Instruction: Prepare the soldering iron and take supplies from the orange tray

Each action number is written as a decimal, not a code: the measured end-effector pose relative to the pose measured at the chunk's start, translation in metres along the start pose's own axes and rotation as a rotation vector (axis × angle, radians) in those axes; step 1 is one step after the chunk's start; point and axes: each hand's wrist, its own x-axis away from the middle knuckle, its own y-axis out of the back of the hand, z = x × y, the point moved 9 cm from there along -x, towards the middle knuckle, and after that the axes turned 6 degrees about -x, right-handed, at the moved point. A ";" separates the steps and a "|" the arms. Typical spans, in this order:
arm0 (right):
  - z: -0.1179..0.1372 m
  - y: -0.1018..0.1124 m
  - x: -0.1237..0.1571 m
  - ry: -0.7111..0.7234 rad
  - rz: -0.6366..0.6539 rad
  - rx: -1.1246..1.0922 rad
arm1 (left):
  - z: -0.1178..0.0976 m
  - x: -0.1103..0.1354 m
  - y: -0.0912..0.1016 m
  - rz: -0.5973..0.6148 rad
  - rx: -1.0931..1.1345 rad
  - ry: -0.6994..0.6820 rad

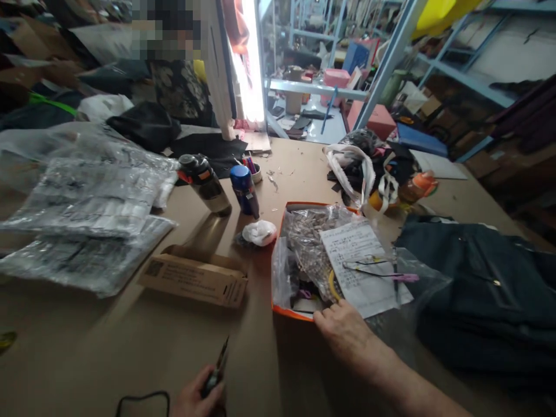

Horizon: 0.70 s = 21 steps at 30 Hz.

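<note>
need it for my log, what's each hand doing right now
Left hand: closed on a small dark tool.
Right hand: resting on the orange box at its near edge; grip cannot be told.

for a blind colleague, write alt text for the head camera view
A right hand rests at the near edge of an orange box holding plastic bags and a printed sheet; the left hand grips a small dark tool. Two bottles, a cardboard box and dark fabric lie on the table.
</note>
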 end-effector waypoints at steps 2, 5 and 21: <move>0.018 -0.007 0.012 0.020 0.008 -0.040 | -0.009 0.000 0.001 -0.013 -0.032 -0.022; 0.040 -0.014 0.030 0.041 -0.009 -0.098 | -0.028 0.004 0.004 -0.015 -0.136 -0.061; -0.158 -0.075 0.189 -0.854 -1.243 -1.849 | -0.057 0.029 -0.001 -0.056 -0.360 -0.049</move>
